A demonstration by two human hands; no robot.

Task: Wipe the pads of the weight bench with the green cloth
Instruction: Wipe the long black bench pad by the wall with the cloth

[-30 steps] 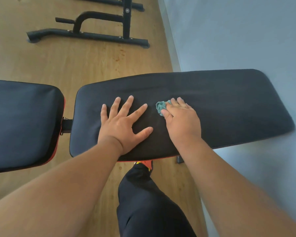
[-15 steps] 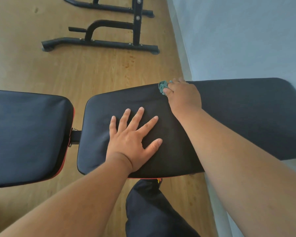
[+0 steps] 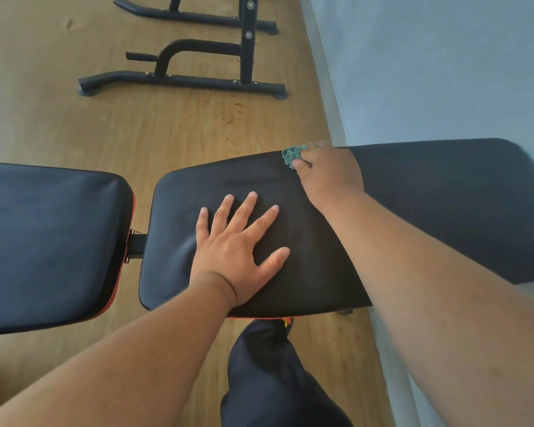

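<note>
Since the frame one second earlier, the right hand (image 3: 330,172) has carried the green cloth (image 3: 293,155) from the middle of the long back pad (image 3: 444,211) to its far edge; the left hand (image 3: 238,251) has kept its place. The right grip is clamped on the bunched cloth, thumb and fingers curled round it, pressing it against the far rim of the pad. The left grip is apart: fingers straight and spread, palm flat on the pad, steadying it.

Step in hand: wiping the back pad, at the far end of a stroke. The next move probably calls for drawing the cloth back toward the near edge, then shifting sideways to uncovered surface.

Count: two pads, the back pad and the seat pad (image 3: 50,241); one cloth; two hands. The seat pad appears still to be wiped.
</note>
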